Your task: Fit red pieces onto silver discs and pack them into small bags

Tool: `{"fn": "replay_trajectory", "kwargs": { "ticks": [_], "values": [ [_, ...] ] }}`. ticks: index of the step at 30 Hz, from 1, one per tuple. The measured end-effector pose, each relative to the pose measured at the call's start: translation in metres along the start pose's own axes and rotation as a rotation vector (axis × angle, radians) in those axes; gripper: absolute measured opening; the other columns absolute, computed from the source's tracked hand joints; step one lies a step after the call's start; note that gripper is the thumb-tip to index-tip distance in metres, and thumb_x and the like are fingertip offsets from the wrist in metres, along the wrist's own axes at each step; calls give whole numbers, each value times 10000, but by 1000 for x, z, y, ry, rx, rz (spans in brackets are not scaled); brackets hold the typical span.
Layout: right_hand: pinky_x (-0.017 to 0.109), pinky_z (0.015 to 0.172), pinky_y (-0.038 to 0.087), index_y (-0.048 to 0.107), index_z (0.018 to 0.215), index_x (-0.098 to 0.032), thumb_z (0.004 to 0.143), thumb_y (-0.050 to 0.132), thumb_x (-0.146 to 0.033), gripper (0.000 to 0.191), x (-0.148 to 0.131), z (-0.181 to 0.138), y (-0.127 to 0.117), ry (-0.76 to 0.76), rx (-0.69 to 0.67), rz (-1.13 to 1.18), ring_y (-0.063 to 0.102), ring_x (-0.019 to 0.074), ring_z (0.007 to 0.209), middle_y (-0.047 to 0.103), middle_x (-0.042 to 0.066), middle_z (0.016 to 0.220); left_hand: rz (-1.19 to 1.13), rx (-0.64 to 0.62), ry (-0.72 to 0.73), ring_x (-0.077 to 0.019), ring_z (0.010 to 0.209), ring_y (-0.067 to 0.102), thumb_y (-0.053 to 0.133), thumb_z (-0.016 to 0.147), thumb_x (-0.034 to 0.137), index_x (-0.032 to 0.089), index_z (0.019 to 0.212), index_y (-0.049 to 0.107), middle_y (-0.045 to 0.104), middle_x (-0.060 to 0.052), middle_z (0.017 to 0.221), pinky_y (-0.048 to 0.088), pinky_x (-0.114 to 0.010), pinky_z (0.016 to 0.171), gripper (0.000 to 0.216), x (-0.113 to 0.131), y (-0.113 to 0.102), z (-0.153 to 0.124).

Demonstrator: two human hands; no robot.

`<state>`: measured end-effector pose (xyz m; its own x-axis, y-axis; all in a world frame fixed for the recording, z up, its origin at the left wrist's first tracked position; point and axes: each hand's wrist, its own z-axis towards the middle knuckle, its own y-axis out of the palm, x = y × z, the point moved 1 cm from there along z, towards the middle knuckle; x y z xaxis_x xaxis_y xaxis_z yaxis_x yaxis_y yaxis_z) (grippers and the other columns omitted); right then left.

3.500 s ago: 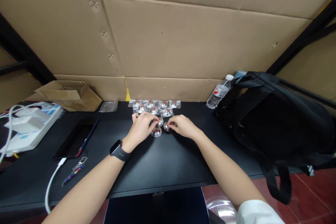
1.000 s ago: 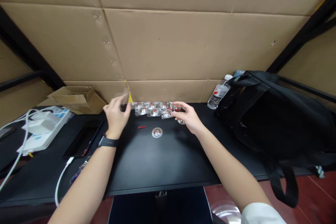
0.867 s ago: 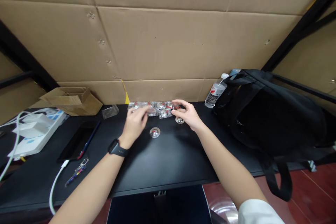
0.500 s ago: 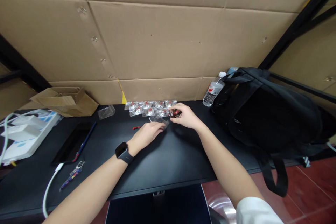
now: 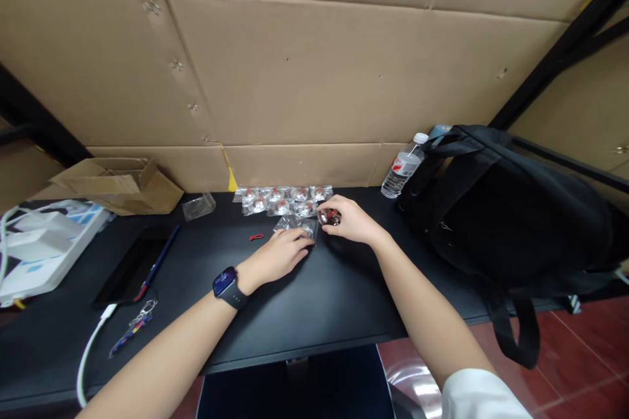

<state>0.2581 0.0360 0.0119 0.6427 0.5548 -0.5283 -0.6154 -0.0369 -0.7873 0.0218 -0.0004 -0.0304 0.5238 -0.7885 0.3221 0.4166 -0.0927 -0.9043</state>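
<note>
My left hand [image 5: 281, 255], with a dark watch on the wrist, lies on the black desk [image 5: 304, 301] with its fingertips pressed on a small clear plastic bag [image 5: 297, 226]. My right hand [image 5: 350, 221] pinches a small clear round part with a red piece [image 5: 329, 216] beside that bag. Several bagged clear round parts with red centres [image 5: 282, 200] sit in rows just behind both hands. A loose red clip [image 5: 255, 236] lies to the left of my left hand.
A black backpack [image 5: 506, 209] and a water bottle [image 5: 403, 173] stand at the right. An empty clear bag [image 5: 198, 206], a cardboard box [image 5: 118, 183], a phone with a pen [image 5: 142, 262], keys [image 5: 130, 330] and a power strip [image 5: 44, 249] are at the left. Cardboard backs the desk.
My left hand came back from the far left, where it left an empty bag, and now presses a bag at the centre. The loose round part on the desk is now covered.
</note>
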Motion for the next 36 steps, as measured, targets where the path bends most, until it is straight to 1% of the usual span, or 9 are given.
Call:
{"fn": "replay_trajectory", "kwargs": {
  "ticks": [5, 8, 11, 16, 21, 25, 27, 32, 36],
  "values": [
    [297, 803, 481, 732, 1081, -230, 687, 807, -194, 402, -6, 0, 3, -2, -41, 8, 632, 183, 839, 681, 39, 991, 71, -8, -19, -278, 1213, 548, 486, 1013, 316, 309, 1303, 625, 577, -95, 1312, 433, -446, 1025, 322, -1, 1, -2],
    [263, 723, 453, 743, 993, -221, 680, 815, -223, 320, -8, -1, 6, -2, -95, -38, 613, 164, 761, 685, 23, 901, 84, -5, -42, -306, 1260, 505, 495, 1010, 341, 358, 1297, 633, 567, -89, 1331, 424, -483, 1030, 319, -1, 0, -3],
    [252, 680, 429, 745, 895, -211, 642, 838, -232, 271, -6, -4, 10, 35, -162, -129, 614, 170, 733, 684, 24, 838, 89, -31, -40, -313, 1282, 490, 491, 1013, 342, 401, 1315, 621, 549, -80, 1372, 409, -500, 1033, 333, -2, -1, -4],
    [249, 676, 424, 744, 919, -204, 624, 858, -264, 322, -3, -5, 14, 82, -220, -206, 633, 186, 750, 706, 34, 841, 89, -84, -11, -320, 1340, 446, 503, 1013, 349, 440, 1339, 600, 502, -60, 1452, 372, -512, 1058, 353, -2, -2, -6],
    [220, 640, 405, 728, 932, -203, 647, 872, -305, 335, -7, -4, 16, 91, -264, -126, 626, 151, 711, 708, 1, 811, 98, -120, 13, -309, 1367, 427, 516, 1012, 350, 449, 1352, 587, 478, -57, 1486, 352, -503, 1067, 362, -1, -4, -6],
    [214, 621, 400, 719, 904, -192, 627, 901, -338, 362, -8, -3, 18, 86, -245, -66, 617, 141, 692, 705, -7, 789, 91, -125, 32, -306, 1379, 422, 546, 998, 338, 448, 1355, 588, 482, -60, 1487, 348, -486, 1067, 375, -2, -5, -7],
    [217, 628, 411, 726, 884, -183, 629, 902, -342, 348, -7, -2, 17, 86, -250, -53, 623, 144, 690, 706, -2, 770, 86, -121, 33, -307, 1379, 424, 557, 992, 337, 448, 1350, 593, 486, -57, 1486, 346, -482, 1069, 377, -3, -5, -7],
    [225, 633, 437, 748, 825, -180, 628, 888, -311, 275, -6, -3, 10, 85, -339, -59, 648, 158, 690, 721, 6, 744, 87, -119, 22, -313, 1390, 418, 549, 996, 332, 456, 1352, 590, 493, -67, 1485, 336, -497, 1081, 379, -3, -5, -7],
    [225, 635, 445, 751, 848, -186, 628, 885, -279, 274, -5, -3, 11, 69, -336, -88, 649, 156, 694, 721, 4, 761, 82, -122, 26, -313, 1381, 432, 563, 988, 340, 447, 1337, 606, 488, -69, 1493, 336, -502, 1087, 368, -2, -7, -7]
  ]
}}
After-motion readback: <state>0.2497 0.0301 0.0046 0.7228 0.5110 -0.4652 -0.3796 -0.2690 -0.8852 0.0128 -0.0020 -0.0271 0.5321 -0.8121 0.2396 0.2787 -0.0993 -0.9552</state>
